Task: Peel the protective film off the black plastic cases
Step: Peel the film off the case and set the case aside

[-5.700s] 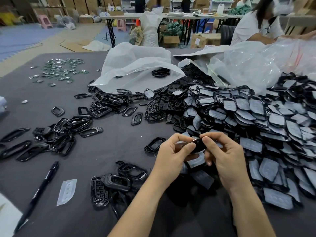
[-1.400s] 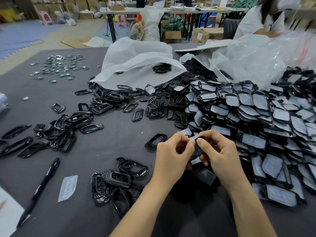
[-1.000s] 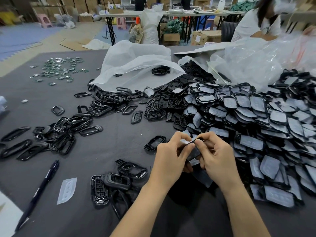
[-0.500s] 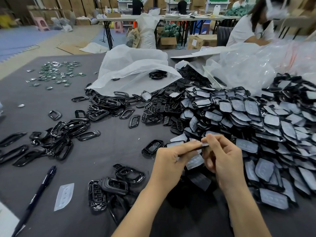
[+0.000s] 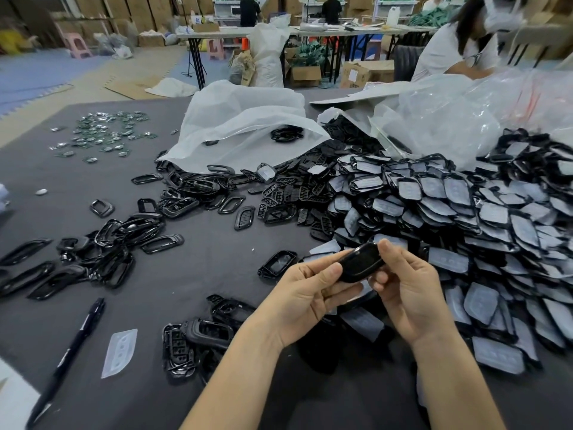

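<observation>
A glossy black plastic case (image 5: 359,262) is held above the dark table between both hands, its bare shiny face up with no film showing on it. My left hand (image 5: 305,297) grips its left end with thumb on top. My right hand (image 5: 409,290) holds its right end with fingers curled round the edge. A large heap of film-covered black cases (image 5: 465,218) spreads to the right. A loose piece of peeled film (image 5: 119,352) lies flat at lower left.
Bare black frames and cases (image 5: 102,246) lie scattered left; a small pile (image 5: 198,342) sits near my left forearm. A black pen (image 5: 71,349) lies at lower left. White plastic bags (image 5: 245,125) and small green boards (image 5: 102,135) are farther back. A seated person (image 5: 459,48) works at far right.
Half a second ago my hands were pinching a film edge on the case held edge-on. Now the case lies face up between them, glossy and bare, and the view has tilted slightly.
</observation>
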